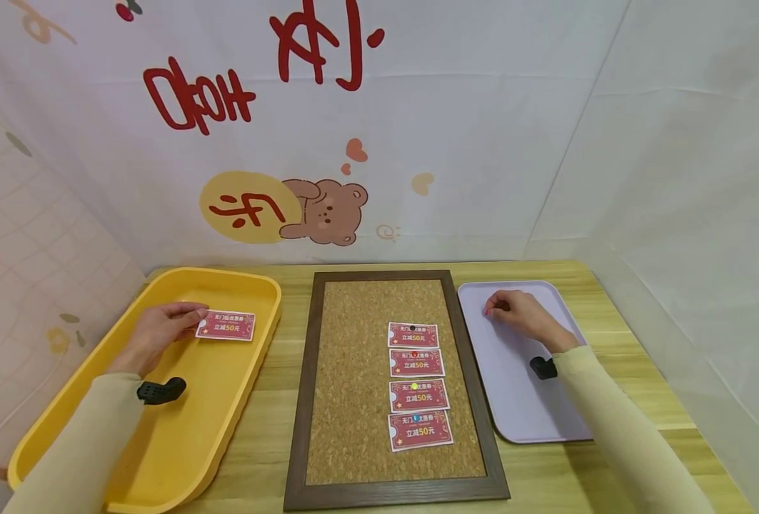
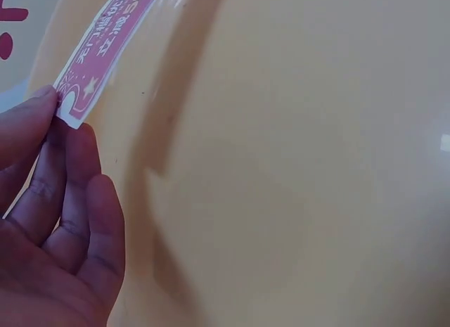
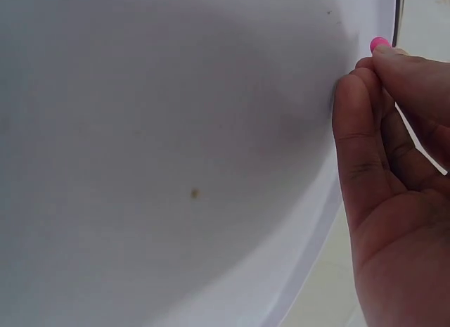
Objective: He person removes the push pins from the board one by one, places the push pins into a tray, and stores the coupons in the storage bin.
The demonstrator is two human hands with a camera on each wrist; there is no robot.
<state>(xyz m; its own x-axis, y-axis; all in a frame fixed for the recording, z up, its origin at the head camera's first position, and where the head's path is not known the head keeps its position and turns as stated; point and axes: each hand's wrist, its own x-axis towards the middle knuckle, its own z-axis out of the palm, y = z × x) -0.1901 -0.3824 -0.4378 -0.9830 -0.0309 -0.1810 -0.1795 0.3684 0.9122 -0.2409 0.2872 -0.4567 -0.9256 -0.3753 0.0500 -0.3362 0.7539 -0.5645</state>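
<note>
Left hand (image 1: 157,332) pinches red coupon (image 1: 228,326) over yellow tray (image 1: 205,392); right hand (image 1: 522,313) pinches small pink piece (image 3: 380,43) over lilac tray (image 1: 514,392).

Five coupons (image 1: 419,364) read "立减50元" (the yellow wall circle (image 1: 250,207): "乐").

A table (image 1: 263,432) with a pale, yellowish wood-grain top carries three things side by side. At the left lies a deep yellow tray (image 1: 180,442) with rounded corners, slanting so its near end reaches farther left. In the middle, a corkboard (image 1: 353,385) in a dark brown frame lies flat. Just beside it, at the right, sits a shallow lavender tray (image 1: 514,385).
</note>
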